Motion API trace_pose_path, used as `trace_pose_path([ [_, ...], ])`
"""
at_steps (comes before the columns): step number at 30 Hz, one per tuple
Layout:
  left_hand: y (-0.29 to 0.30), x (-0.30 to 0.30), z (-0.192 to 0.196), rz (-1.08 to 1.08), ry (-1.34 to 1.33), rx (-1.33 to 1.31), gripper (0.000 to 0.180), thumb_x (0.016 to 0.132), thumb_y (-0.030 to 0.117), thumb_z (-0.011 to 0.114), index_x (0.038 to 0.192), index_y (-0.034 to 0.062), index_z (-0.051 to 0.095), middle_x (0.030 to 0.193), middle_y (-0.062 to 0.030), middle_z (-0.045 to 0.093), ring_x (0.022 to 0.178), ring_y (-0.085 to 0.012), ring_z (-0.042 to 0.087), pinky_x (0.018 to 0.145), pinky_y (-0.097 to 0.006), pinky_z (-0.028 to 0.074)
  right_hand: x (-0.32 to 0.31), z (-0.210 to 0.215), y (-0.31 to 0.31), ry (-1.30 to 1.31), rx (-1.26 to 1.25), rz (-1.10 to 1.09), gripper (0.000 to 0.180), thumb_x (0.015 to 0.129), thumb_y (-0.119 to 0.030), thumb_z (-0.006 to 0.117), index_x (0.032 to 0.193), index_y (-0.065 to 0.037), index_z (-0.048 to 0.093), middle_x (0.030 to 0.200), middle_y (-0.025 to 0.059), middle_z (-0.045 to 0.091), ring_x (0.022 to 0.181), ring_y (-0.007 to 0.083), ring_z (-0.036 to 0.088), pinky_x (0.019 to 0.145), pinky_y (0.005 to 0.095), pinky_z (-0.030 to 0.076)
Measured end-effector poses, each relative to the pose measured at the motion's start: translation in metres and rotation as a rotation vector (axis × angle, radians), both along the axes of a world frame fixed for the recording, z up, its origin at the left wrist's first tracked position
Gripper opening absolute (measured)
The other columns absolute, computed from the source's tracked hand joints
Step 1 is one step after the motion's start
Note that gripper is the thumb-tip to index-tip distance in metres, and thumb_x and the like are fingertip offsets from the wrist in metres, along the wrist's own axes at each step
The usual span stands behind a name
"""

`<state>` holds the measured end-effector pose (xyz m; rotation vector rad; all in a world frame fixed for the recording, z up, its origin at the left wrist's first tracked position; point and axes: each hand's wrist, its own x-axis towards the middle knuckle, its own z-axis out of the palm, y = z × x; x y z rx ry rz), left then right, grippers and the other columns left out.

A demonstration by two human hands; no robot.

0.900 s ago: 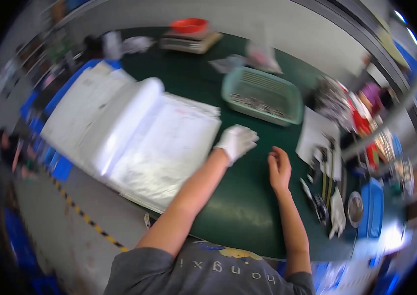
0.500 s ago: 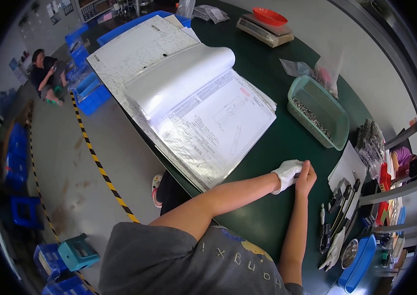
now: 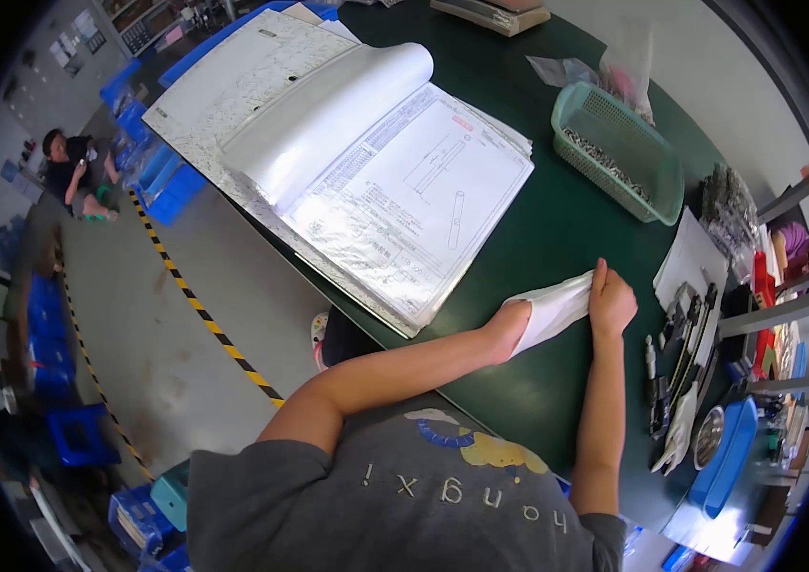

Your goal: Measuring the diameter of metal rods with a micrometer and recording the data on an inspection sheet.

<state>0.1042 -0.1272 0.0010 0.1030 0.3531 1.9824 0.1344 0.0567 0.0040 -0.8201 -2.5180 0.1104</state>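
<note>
The white glove (image 3: 549, 310), fully on the left hand (image 3: 509, 329) in both earlier views, now sits half off. The right hand (image 3: 611, 303), earlier flat on the green table (image 3: 557, 219) apart, then touching, now pinches the glove's fingertips.

The left hand (image 3: 519, 324) is mostly hidden inside a white glove (image 3: 552, 307) (only its heel shows), the scale (image 3: 490, 11) at the top edge is cut off, and the basket's (image 3: 619, 153) small metal parts at upper right are too small to identify.
</note>
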Motion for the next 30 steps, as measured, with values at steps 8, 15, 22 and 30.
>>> trace_pose_path([
  [8, -0.057, 0.007, 0.002, 0.344, 1.224, -0.551, 0.026, 0.077, 0.002, 0.056, 0.102, 0.0006, 0.064, 0.104, -0.0117, 0.058, 0.096, -0.0212, 0.056, 0.086, -0.03, 0.044, 0.002, 0.033, -0.038, 0.239, 0.187, -0.083, 0.036, 0.076, -0.038, 0.067, 0.098, -0.009, 0.065, 0.091, 0.0094, 0.064, 0.088, 0.0284, 0.062, 0.069, 0.0429, 0.048],
  [15, -0.055, -0.003, 0.004, 0.177, 0.844, -0.505, 0.01, 0.082, 0.005, 0.047, 0.08, 0.0004, 0.055, 0.084, -0.0075, 0.056, 0.075, -0.0135, 0.056, 0.061, -0.024, 0.049, 0.016, 0.001, -0.084, -0.012, -0.113, 0.216, 0.074, 0.08, -0.053, 0.056, 0.131, -0.001, 0.046, 0.141, 0.03, 0.031, 0.134, 0.0442, 0.026, 0.111, 0.0487, 0.021],
  [22, -0.065, -0.011, 0.008, 0.037, 0.861, -0.443, 0.011, 0.083, 0.007, 0.048, 0.082, -0.0003, 0.056, 0.088, -0.0099, 0.056, 0.077, -0.0161, 0.057, 0.064, -0.026, 0.05, 0.129, 0.008, -0.048, -0.006, -0.135, 0.316, 0.059, 0.082, -0.025, 0.062, 0.131, 0.001, 0.042, 0.14, 0.0226, 0.036, 0.132, 0.0373, 0.033, 0.109, 0.0436, 0.03],
  [30, -0.067, -0.028, 0.009, -0.063, 0.693, -0.337, 0.015, 0.087, 0.01, 0.047, 0.088, -0.0019, 0.056, 0.092, -0.0112, 0.056, 0.079, -0.0187, 0.06, 0.065, -0.03, 0.055, 0.304, 0.04, -0.073, 0.072, -0.151, -0.365, 0.034, 0.062, 0.011, 0.048, 0.087, -0.005, 0.066, 0.089, 0.013, 0.062, 0.09, 0.0332, 0.058, 0.081, 0.0417, 0.047],
])
